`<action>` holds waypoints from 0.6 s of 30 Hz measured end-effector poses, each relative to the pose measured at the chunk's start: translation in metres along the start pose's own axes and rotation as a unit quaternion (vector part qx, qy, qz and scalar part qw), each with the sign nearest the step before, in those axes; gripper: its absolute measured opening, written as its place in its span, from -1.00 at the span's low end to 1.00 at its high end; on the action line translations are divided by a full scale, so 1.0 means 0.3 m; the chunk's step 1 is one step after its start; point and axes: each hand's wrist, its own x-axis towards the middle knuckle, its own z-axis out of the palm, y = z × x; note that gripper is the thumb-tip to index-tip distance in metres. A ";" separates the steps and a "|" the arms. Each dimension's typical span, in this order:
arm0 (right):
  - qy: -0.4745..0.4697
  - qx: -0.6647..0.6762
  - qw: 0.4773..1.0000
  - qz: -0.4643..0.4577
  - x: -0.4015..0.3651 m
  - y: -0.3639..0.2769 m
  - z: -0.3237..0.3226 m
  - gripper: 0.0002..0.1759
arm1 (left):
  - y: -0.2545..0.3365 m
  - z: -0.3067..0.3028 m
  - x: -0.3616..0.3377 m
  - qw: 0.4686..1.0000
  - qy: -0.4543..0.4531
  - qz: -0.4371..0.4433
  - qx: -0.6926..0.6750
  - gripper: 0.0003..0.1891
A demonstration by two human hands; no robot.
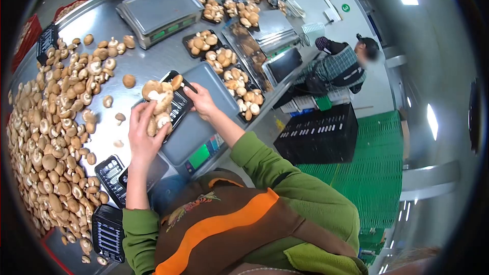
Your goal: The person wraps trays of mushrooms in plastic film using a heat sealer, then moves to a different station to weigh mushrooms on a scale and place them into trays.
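Note:
My right hand (204,103) grips the edge of a black plastic tray (180,107), which is tilted above the grey platform of a weighing scale (216,91). Several brown mushrooms (162,94) are at the tray's left side, and my left hand (142,135) is closed around them with its fingers curled. One more mushroom (177,82) sits at the tray's far end, near my right thumb. Part of the tray is hidden behind the mushrooms and my left fingers. The scale's green display (199,156) is lit, close to my body.
A large heap of loose mushrooms (51,142) covers the left of the metal table. Black trays (108,234) lie nearer me. Filled mushroom trays (235,81) line the right side, and a second scale (160,10) stands farther back. A co-worker (333,69) is at the right.

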 end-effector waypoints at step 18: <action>0.143 -0.431 0.826 -0.334 -0.151 0.038 -0.154 -0.71 | 0.009 0.122 -0.153 0.981 0.071 -0.146 -0.103 -0.81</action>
